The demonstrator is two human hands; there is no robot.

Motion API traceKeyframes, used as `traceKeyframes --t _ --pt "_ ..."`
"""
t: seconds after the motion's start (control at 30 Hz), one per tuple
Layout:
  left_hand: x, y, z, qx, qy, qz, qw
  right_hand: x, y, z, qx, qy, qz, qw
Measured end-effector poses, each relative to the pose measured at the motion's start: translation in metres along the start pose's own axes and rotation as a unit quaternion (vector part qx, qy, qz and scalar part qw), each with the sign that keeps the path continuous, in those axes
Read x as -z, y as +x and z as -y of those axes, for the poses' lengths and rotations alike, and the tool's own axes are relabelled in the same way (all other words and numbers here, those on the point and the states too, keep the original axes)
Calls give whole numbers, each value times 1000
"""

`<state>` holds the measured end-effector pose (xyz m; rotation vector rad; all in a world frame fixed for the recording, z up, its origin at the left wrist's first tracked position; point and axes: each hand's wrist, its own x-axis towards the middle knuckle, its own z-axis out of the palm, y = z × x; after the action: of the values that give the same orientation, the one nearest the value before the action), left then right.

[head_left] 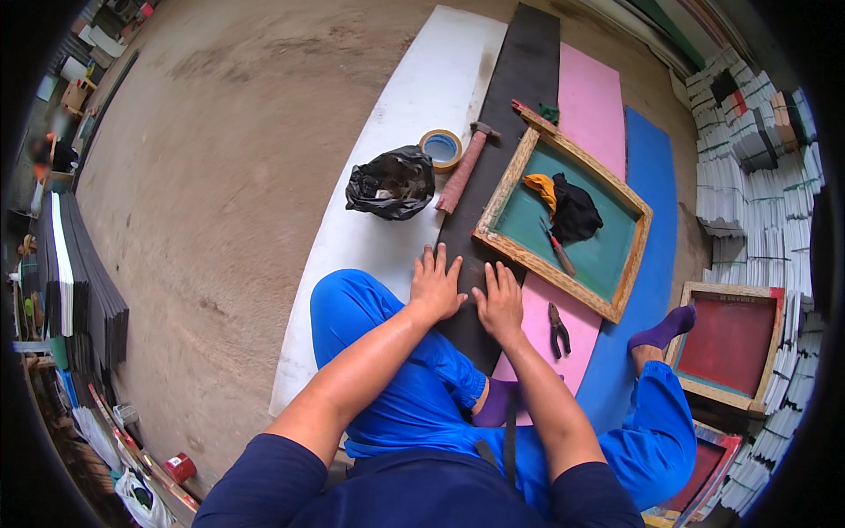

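My left hand lies flat on the black mat strip, fingers spread, holding nothing. Beside it my right hand also rests on the strip, fingers stretched out. Just beyond the right hand sits a wooden frame with green mesh. On the mesh are a black cloth, a yellow-orange cloth and a slim tool with a brownish handle. Black-handled pliers lie on the pink strip. Ahead of my left hand are a hammer with a wrapped reddish handle, a tape roll and a crumpled black plastic bag.
I sit on coloured strips, white to blue. Right of my foot leans a red-meshed wooden frame, before bundled white sheet stacks. Black sheets stand left across the brown floor, with a red can nearer.
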<state>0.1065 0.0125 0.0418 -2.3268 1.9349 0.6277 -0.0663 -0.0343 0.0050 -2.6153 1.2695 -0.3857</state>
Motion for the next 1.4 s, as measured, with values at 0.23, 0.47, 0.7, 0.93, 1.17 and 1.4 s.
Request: traceKeyframes --t 0.23,0.47,0.7,0.93,1.17,1.4 --pt "-17 3 -1 -25 49 28 998 -17 -6 14 -16 -67 44 997" --pt "-7 -1 -4 -27 54 44 997 -16 -7 12 -23 -35 19 999" --pt "-6 0 -3 -25 30 32 999 -15 -2 7 -9 12 -54 998" --pt "-17 16 9 38 -88 -49 994 -16 31 6 -24 63 -49 997" --pt "-15 22 6 54 -144 -79 985 -33 35 6 -65 90 -87 990" --pt "-8 22 9 76 -192 -80 975 -49 37 9 -40 82 -158 983"
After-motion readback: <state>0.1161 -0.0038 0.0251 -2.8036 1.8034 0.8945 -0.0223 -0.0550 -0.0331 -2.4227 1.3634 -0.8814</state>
